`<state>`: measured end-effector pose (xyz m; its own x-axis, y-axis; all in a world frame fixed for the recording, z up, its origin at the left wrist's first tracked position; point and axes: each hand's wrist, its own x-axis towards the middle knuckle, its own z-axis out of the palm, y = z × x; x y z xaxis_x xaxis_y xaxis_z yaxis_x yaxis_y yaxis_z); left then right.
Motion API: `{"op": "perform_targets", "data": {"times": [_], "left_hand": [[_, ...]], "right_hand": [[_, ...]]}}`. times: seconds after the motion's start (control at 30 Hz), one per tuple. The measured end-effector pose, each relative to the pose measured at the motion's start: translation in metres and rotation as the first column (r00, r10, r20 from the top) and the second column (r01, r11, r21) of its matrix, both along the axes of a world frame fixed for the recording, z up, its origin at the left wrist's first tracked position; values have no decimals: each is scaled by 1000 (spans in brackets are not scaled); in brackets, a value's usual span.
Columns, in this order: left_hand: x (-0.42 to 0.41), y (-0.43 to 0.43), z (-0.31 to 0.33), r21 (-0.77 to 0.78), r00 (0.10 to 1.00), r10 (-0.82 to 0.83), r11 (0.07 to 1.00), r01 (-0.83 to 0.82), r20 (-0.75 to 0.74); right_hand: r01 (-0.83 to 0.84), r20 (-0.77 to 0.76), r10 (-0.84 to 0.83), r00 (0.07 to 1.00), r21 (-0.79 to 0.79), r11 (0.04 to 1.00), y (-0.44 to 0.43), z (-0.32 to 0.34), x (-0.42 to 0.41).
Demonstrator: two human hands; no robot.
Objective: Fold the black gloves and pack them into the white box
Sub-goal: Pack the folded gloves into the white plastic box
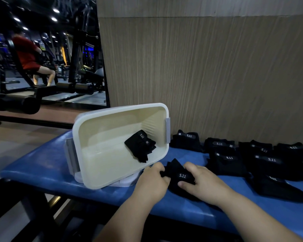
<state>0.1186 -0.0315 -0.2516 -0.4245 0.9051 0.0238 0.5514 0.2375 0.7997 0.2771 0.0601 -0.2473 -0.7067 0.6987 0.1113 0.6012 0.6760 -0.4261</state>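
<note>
Surroundings: a blue padded bench (42,163) is backed on the right by a wood-grain panel (217,75). To the left a gym floor with machines is seen, and a seated person in red (27,53) well apart from the bench. Loose black gloves (269,163) are spread over the right part of the bench, some overlapping, the rear row just beside the panel. That side is crowded by them.

The white box (121,108) is propped at a tilt on a white lid (124,182), with its opening turned toward the person and a grey latch at each short end. One folded glove (140,147) lies inside, low against the right end.

The glove in work (181,177) lies on the bench just right of the box's near rim, with its "5.11" label up. Its long axis runs diagonally from far left to near right.

The left hand (152,180) is curled over the glove's left edge and the right hand (199,179) pinches its right side, so both are grasping it.

Edges: the box's low corner sits near the bench's front edge. Bare padding is left beyond the box on the left and in front of the hands.
</note>
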Motion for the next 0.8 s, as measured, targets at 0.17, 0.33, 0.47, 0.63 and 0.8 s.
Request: {"op": "perform_targets", "data": {"times": [0.17,0.33,0.47,0.63,0.8], "left_hand": [[-7,-8,6,109,851,28,989,-99,525],[-16,-13,19,298,700,-7,908,-295,715],[-35,-18,26,328,666,39,847,-418,745],[-66,-24,22,285,688,251,775,-564,681],[-75,-30,28,322,783,432,739,-592,448]], "right_hand": [[25,-154,-32,988,-49,998,-12,-6,-14],[-17,-476,-76,876,-187,982,-21,-8,-37],[-52,-578,-32,815,-128,990,-33,-1,-62],[-99,-564,65,823,-30,995,-40,7,-97],[-90,-546,69,835,-11,996,-41,11,-127]]}}
